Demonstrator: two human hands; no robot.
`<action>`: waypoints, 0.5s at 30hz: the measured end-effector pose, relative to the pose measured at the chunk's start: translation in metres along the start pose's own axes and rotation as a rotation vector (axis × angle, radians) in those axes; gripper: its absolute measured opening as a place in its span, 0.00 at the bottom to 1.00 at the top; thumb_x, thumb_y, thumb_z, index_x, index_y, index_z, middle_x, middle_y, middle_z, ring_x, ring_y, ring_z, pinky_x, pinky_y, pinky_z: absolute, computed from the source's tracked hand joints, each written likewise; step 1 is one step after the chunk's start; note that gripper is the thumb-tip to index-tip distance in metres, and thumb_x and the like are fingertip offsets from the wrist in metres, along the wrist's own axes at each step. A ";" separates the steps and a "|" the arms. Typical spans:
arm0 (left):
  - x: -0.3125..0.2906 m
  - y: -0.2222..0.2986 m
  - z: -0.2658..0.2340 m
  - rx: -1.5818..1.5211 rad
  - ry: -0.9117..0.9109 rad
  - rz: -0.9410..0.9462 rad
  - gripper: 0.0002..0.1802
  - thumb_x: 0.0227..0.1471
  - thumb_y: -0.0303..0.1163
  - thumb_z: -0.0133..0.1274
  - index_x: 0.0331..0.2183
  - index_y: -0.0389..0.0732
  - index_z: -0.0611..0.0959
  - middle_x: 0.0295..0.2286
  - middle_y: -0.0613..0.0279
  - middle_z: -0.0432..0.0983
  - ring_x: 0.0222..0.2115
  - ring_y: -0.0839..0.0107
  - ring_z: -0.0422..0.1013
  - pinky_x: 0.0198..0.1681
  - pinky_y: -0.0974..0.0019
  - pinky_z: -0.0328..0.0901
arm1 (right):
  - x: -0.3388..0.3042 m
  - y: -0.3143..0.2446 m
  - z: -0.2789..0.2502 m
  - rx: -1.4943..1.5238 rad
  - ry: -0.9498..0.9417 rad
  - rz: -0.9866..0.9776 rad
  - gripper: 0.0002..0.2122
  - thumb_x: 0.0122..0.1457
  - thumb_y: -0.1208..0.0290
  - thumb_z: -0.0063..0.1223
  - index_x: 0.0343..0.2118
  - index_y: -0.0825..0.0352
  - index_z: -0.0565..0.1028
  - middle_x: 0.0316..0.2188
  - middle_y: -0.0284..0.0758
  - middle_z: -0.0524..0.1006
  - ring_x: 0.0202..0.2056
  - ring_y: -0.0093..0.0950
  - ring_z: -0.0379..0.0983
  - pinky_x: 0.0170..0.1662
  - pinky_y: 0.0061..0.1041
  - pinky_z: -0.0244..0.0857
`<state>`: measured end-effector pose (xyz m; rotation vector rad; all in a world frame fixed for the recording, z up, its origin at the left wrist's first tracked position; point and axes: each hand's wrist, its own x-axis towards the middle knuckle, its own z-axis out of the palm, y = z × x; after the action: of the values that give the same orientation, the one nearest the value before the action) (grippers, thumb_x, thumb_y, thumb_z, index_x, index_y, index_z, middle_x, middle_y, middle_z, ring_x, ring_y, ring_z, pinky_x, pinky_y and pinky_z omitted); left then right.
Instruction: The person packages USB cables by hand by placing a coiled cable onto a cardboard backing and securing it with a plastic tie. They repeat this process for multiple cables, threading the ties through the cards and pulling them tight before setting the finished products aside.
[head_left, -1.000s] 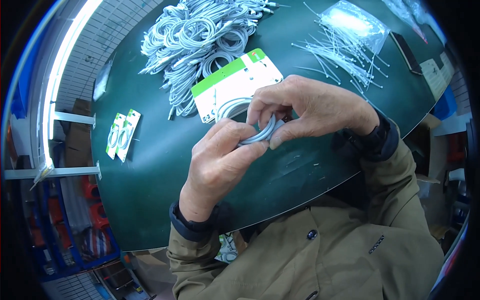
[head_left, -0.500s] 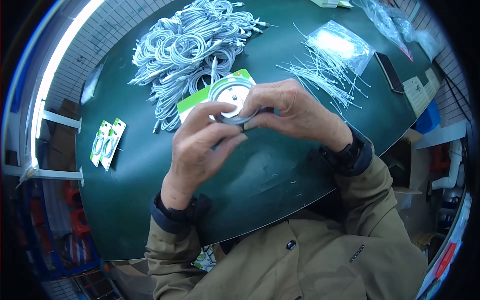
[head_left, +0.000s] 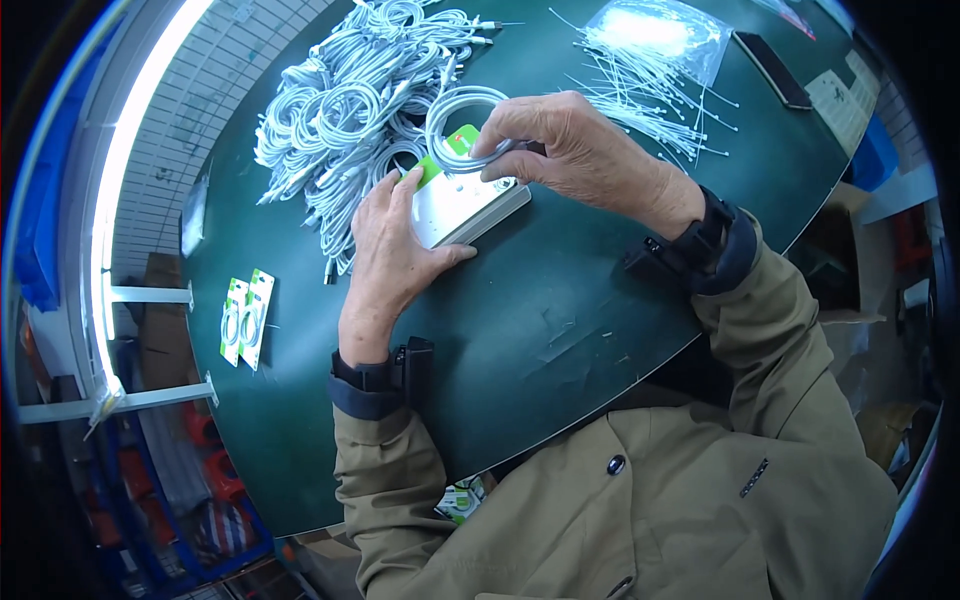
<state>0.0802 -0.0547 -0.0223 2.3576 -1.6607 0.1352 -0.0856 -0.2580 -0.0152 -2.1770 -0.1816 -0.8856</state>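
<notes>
My right hand [head_left: 590,150] pinches the side of a coiled light-grey cable [head_left: 436,128] between thumb and fingers, holding it up over a stack of white-and-green packaging cards [head_left: 444,212]. The coil hides part of the stack's green end. At the stack's left side, my left hand [head_left: 382,245] has its fingers stretched out along the edge, and its thumb lies apart at the near corner. The fingertips seem to touch the cards. Just beyond lies a large heap of similar coiled cables [head_left: 345,110].
Thin white cable ties [head_left: 650,105] spread out at the far right near a clear plastic bag [head_left: 690,35]. A dark phone [head_left: 772,70] lies by the right edge. Two cards with coiled cables [head_left: 250,320] rest at left on the dark green table [head_left: 540,320].
The coil, gripped near both hands before, is now in my right hand alone, farther from me. My left hand has come down to the card stack and its fingers have spread.
</notes>
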 end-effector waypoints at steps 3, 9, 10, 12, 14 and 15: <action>0.002 -0.004 -0.002 -0.102 -0.054 -0.025 0.53 0.31 0.42 0.75 0.60 0.39 0.72 0.58 0.48 0.67 0.59 0.51 0.64 0.63 0.51 0.60 | -0.002 0.004 0.001 -0.041 0.002 -0.042 0.08 0.59 0.75 0.63 0.41 0.67 0.82 0.34 0.37 0.82 0.34 0.28 0.80 0.36 0.23 0.73; 0.001 -0.001 -0.012 -0.253 -0.070 -0.068 0.51 0.32 0.40 0.75 0.58 0.37 0.73 0.56 0.44 0.70 0.59 0.48 0.65 0.63 0.51 0.57 | -0.002 0.009 0.002 -0.008 0.032 -0.087 0.08 0.60 0.75 0.61 0.41 0.67 0.83 0.34 0.36 0.81 0.34 0.29 0.80 0.37 0.22 0.73; 0.001 -0.001 -0.014 -0.261 -0.050 -0.057 0.46 0.35 0.38 0.74 0.56 0.37 0.76 0.55 0.44 0.71 0.57 0.49 0.67 0.62 0.52 0.59 | -0.003 0.008 0.002 -0.003 0.050 -0.094 0.08 0.61 0.75 0.61 0.42 0.67 0.83 0.33 0.35 0.81 0.34 0.28 0.79 0.37 0.22 0.73; -0.002 -0.004 -0.016 -0.269 -0.026 -0.049 0.41 0.38 0.36 0.73 0.55 0.36 0.78 0.54 0.44 0.73 0.56 0.50 0.69 0.61 0.54 0.61 | -0.002 0.007 0.002 0.002 0.065 -0.106 0.07 0.61 0.75 0.61 0.42 0.66 0.83 0.33 0.35 0.81 0.33 0.28 0.79 0.37 0.21 0.73; -0.006 -0.009 -0.016 -0.325 0.091 0.057 0.30 0.42 0.29 0.69 0.50 0.37 0.81 0.49 0.46 0.78 0.50 0.52 0.74 0.54 0.57 0.67 | -0.002 0.006 0.000 0.031 0.070 -0.087 0.08 0.61 0.75 0.60 0.43 0.66 0.82 0.33 0.33 0.81 0.32 0.24 0.78 0.36 0.19 0.72; -0.010 -0.010 -0.016 -0.352 0.152 0.108 0.25 0.45 0.26 0.67 0.48 0.37 0.83 0.46 0.47 0.80 0.46 0.53 0.77 0.51 0.58 0.70 | -0.002 0.005 0.000 0.046 0.069 -0.080 0.08 0.61 0.75 0.60 0.43 0.66 0.82 0.33 0.33 0.81 0.31 0.23 0.77 0.35 0.19 0.72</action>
<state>0.0878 -0.0386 -0.0107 1.9518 -1.5904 0.0367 -0.0849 -0.2615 -0.0192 -2.1054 -0.2542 -0.9908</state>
